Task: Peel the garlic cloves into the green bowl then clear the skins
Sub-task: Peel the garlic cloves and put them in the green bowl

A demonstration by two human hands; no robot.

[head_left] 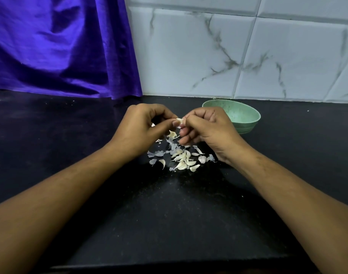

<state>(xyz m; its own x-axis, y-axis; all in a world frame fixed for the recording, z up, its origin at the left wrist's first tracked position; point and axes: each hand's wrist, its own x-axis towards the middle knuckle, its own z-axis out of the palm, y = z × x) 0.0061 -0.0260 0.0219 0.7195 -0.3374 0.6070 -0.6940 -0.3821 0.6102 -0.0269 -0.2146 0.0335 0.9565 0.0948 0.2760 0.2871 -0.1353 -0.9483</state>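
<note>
A single garlic clove [179,121] is held above the black counter between both hands. My left hand [143,127] pinches it from the left with thumb and fingers. My right hand [205,129] pinches its right end with curled fingers. Below the hands lies a pile of several unpeeled garlic cloves [183,160] mixed with thin papery skins [155,154]. The green bowl [242,117] stands just behind and right of my right hand; its visible inside looks bare.
The black counter [169,214] stretches toward me in front of the pile. A purple cloth [60,46] hangs at the back left. A white marbled tile wall [248,52] rises right behind the bowl.
</note>
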